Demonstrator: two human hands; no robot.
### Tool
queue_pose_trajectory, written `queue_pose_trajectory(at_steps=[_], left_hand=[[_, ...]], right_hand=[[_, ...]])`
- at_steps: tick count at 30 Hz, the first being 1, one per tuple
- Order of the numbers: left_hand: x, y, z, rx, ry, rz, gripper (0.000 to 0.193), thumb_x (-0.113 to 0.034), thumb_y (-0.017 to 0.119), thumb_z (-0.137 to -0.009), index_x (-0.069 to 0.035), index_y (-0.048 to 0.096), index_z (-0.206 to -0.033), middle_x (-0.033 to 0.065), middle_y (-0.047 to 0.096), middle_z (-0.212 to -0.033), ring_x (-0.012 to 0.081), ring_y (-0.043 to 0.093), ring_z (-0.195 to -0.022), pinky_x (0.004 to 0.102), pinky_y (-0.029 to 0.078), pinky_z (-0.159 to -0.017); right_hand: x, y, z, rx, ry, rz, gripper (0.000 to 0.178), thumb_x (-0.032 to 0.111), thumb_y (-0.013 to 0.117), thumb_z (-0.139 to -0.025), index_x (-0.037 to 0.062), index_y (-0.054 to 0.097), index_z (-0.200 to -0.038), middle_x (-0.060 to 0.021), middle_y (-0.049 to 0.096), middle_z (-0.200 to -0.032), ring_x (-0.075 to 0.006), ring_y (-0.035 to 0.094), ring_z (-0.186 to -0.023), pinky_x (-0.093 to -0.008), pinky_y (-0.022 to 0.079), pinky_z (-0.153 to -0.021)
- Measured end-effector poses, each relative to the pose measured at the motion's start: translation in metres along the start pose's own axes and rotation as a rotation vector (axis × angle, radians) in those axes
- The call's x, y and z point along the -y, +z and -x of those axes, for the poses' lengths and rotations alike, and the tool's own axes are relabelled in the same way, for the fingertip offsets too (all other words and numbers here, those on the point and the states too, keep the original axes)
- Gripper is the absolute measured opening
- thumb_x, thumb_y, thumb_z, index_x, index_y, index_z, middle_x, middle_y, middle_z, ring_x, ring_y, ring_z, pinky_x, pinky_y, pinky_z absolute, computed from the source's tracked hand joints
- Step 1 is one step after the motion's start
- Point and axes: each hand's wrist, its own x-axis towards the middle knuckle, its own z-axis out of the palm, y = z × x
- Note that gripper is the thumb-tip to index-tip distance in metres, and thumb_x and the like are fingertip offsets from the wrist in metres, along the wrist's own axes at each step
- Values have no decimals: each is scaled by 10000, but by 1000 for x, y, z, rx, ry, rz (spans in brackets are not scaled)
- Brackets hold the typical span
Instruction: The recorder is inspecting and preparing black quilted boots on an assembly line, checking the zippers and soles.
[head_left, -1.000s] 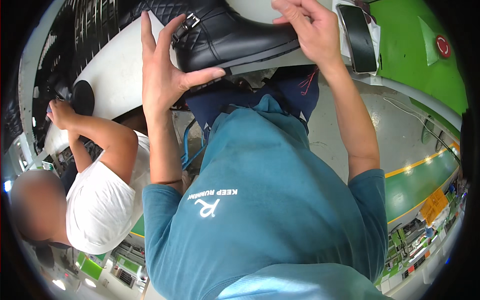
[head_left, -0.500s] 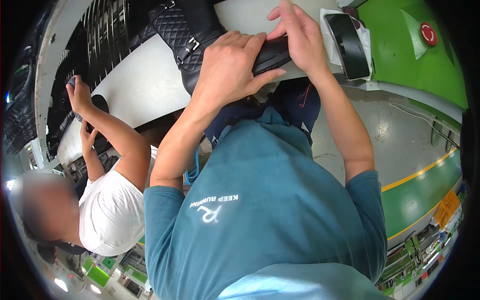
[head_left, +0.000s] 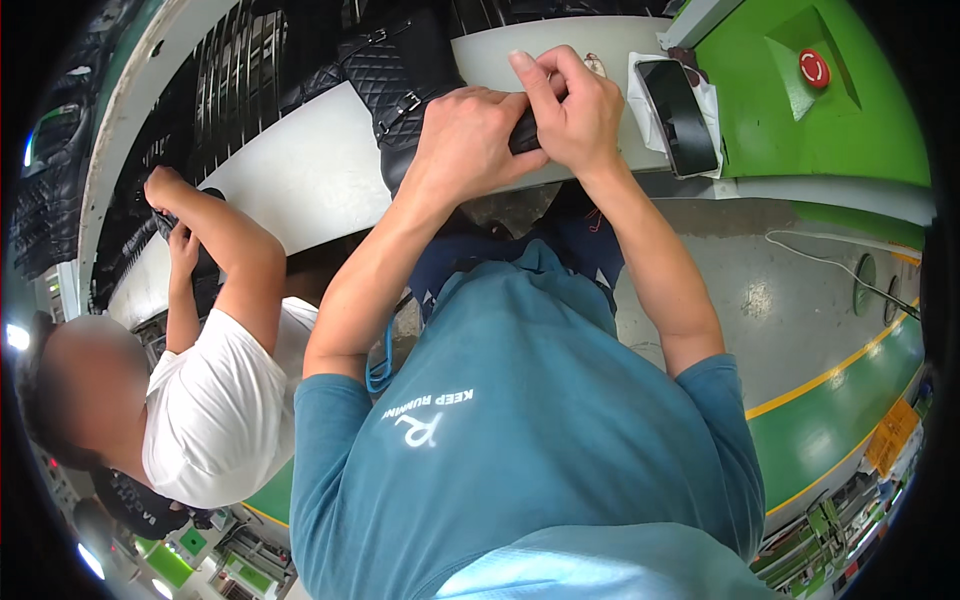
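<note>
A black quilted boot (head_left: 385, 85) with silver buckles lies on its side on the white table (head_left: 320, 145), its foot end toward my right. My left hand (head_left: 470, 140) is wrapped over the foot part, with the thumb along the near side. At the toe, my right hand (head_left: 578, 115) is closed, fingers curled in and thumb raised. Whether those fingers grip the boot or something small is hidden. Between the two hands a dark bit of the toe shows.
Right of my hands a phone (head_left: 678, 118) lies on a white cloth, beside a green machine panel with a red stop button (head_left: 814, 68). A person in a white shirt (head_left: 215, 410) works at my left with a black item. Racks of black boots (head_left: 250, 75) line the far side.
My right hand has gone from loosely spread fingers to a curled, closed shape at the toe. The whole view has shifted a little. The neighbour's hands have moved slightly.
</note>
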Motion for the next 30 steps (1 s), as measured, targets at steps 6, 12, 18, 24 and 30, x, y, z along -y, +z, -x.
queue_pose_trajectory(at_steps=[6, 12, 18, 24, 30], left_hand=[[4, -16, 5, -51, -50, 101, 558, -533, 893, -802, -75, 822, -1114, 119, 793, -861, 332, 784, -839, 449, 614, -752], [44, -40, 43, -787, -98, 1240, 623, -463, 849, -926, 0, 680, -1307, 202, 729, -1201, 342, 748, -1146, 501, 603, -1008], [65, -49, 51, -1143, 83, 1217, 644, -461, 673, -1105, -1, 475, -1511, 302, 672, -1318, 390, 746, -1173, 582, 617, -1069], [79, 18, 124, -872, -365, 1219, 627, -279, 605, -1173, -114, 316, -1704, 93, 667, -1313, 168, 673, -1153, 359, 577, -1036], [69, 7, 144, -656, -411, 694, 801, -347, 975, -880, -54, 574, -1508, 111, 626, -1307, 204, 638, -1140, 390, 532, -1030]], right_hand=[[-25, -4, 1, -42, 121, -605, 386, 399, 677, -1124, 28, 625, -1218, -70, 762, -887, -131, 734, -851, -323, 585, -799], [14, -23, 13, -19, 578, -985, 738, 645, 504, -1135, 43, 424, -1555, -231, 615, -1415, -276, 733, -1144, -446, 581, -1041], [45, 0, 25, 312, 592, -1227, 577, 475, 714, -1090, 50, 611, -1465, -64, 743, -1337, -192, 731, -1201, -350, 585, -1022], [-26, 14, 3, 323, 580, -812, 653, 300, 856, -1009, -46, 547, -1469, -161, 693, -1366, -189, 687, -1237, -340, 548, -1082], [-21, 8, 6, 302, 349, -523, 450, 367, 709, -1115, -32, 676, -1322, -80, 747, -1200, -129, 698, -1035, -289, 574, -908]])
